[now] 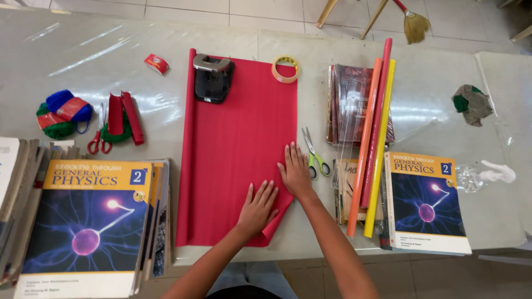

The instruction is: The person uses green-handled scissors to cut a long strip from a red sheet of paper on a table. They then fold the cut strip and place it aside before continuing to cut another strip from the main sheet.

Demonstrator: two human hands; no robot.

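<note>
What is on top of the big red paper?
On the large red paper sheet sit a black hole punch and a yellowish tape roll, half over its edge. Both hands, left and right, press flat on it. Whatever lies beneath is covered.

We look down at a table (83,55) with a big red paper sheet (233,144) spread on it. Our left hand (258,207) and right hand (295,171) lie flat on the sheet's lower right corner, fingers spread. A black hole punch (212,77) and a tape roll (285,69) sit on its top edge. Green-handled scissors (314,155) lie just beside our right hand. Rolled paper tubes (377,138) rest on books at the right. A blue book (88,221) tops the left stack.
</note>
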